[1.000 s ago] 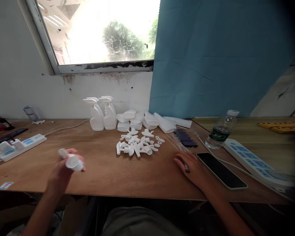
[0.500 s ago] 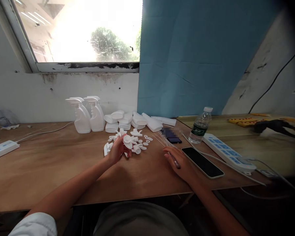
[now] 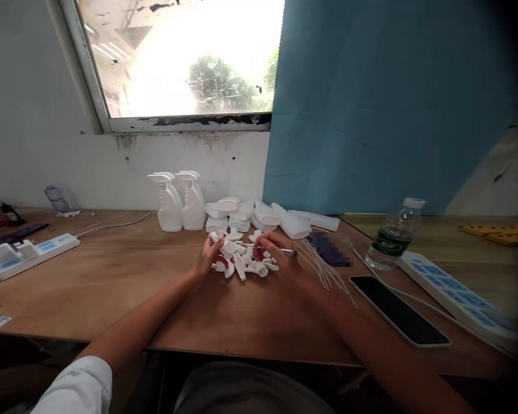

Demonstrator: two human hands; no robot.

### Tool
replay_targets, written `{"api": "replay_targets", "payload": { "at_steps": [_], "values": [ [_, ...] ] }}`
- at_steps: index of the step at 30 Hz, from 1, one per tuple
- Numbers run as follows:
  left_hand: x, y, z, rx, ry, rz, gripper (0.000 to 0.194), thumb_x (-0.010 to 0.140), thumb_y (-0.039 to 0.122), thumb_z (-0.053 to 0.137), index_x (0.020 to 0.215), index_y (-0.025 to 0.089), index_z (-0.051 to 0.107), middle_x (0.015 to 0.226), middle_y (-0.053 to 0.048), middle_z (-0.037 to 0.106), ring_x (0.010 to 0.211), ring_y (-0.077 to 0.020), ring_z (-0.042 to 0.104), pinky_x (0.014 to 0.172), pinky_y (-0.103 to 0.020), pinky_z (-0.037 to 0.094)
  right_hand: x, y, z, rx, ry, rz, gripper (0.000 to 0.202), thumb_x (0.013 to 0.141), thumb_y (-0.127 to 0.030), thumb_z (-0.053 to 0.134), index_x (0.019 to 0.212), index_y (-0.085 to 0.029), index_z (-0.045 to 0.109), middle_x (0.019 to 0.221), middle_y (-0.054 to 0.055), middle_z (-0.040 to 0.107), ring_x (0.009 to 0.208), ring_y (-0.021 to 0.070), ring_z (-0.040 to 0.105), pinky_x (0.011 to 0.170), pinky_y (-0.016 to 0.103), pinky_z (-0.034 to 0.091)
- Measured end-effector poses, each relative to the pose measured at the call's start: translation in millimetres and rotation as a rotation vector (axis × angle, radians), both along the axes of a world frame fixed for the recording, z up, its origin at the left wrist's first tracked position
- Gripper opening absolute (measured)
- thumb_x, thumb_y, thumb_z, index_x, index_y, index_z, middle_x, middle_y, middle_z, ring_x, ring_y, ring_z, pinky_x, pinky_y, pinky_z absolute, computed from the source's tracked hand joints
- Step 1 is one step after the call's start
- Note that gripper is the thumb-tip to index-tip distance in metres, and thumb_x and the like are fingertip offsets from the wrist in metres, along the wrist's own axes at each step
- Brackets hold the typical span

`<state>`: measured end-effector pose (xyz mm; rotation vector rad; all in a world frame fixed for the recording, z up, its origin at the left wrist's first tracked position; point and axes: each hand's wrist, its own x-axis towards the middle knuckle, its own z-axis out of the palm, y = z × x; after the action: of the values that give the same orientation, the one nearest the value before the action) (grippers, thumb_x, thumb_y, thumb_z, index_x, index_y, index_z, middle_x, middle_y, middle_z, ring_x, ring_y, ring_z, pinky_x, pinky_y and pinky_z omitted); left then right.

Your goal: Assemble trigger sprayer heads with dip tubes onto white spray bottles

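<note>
My left hand (image 3: 207, 256) is closed on a white plastic spray trigger head (image 3: 229, 248), raised just above the pile. My right hand (image 3: 274, 248) is closed around a slim screwdriver (image 3: 290, 252), its thin metal shaft pointing left at the spray head. Whether the tip touches the part I cannot tell. Loose white trigger pieces (image 3: 240, 267) lie on the brown table (image 3: 242, 322) under and between both hands. Fingers hide some of them.
Assembled white spray bottles (image 3: 193, 202) stand by the wall, beside stacked white bottles (image 3: 265, 214) lying down. Thin white tubes (image 3: 323, 265), a phone (image 3: 399, 310), a water bottle (image 3: 389, 238) and a power strip (image 3: 453, 290) are on the right. Another power strip (image 3: 38, 256) lies left.
My right hand has moved left from beside the phone to the spray head, bringing the screwdriver. My left hand still holds the spray head. The view has turned left.
</note>
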<state>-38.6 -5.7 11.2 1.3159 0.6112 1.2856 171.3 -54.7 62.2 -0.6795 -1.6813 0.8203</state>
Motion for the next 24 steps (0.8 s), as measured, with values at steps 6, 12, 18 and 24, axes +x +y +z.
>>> {"api": "replay_targets", "payload": {
  "at_steps": [6,12,18,24],
  "values": [
    [2.0,-3.7,-0.8,0.004,0.038,0.024,0.049,0.077,0.054,0.067,0.095,0.022,0.035,0.067,0.005,0.057,0.046,-0.0159,0.060,0.036,-0.021,0.042,4.1,2.9,-23.7,0.094,-0.240,-0.079,0.019,0.089,-0.039,0.056,0.091,-0.022,0.064,0.080,0.003,0.066,0.069,0.0172,0.061,0.065,0.031,0.049],
    [5.7,-10.3,-1.6,0.049,0.097,0.097,0.043,0.080,0.050,0.065,0.092,0.023,0.034,0.058,0.009,0.052,0.036,-0.0101,0.050,0.033,-0.017,0.033,10.8,3.7,-31.1,0.357,-0.417,-0.090,0.013,0.090,-0.034,0.057,0.085,-0.024,0.063,0.080,0.004,0.067,0.072,0.0179,0.059,0.071,0.034,0.047],
    [5.1,-15.9,2.9,-0.018,0.080,0.087,0.044,0.076,0.049,0.067,0.089,0.024,0.034,0.053,0.010,0.050,0.032,-0.0077,0.041,0.031,-0.015,0.025,4.7,2.1,-31.1,0.073,-0.270,-0.025,0.028,0.092,-0.043,0.053,0.074,-0.023,0.059,0.067,0.002,0.062,0.057,0.0144,0.055,0.056,0.030,0.047],
    [3.9,-10.7,-0.2,-0.073,0.093,-0.103,0.035,0.075,0.039,0.062,0.087,0.023,0.034,0.052,0.008,0.053,0.027,-0.0074,0.035,0.028,-0.015,0.020,12.8,13.5,-28.4,-0.307,0.014,0.271,0.027,0.086,-0.043,0.063,0.074,-0.020,0.058,0.069,0.003,0.068,0.054,0.0156,0.063,0.048,0.028,0.049]
  ]
}}
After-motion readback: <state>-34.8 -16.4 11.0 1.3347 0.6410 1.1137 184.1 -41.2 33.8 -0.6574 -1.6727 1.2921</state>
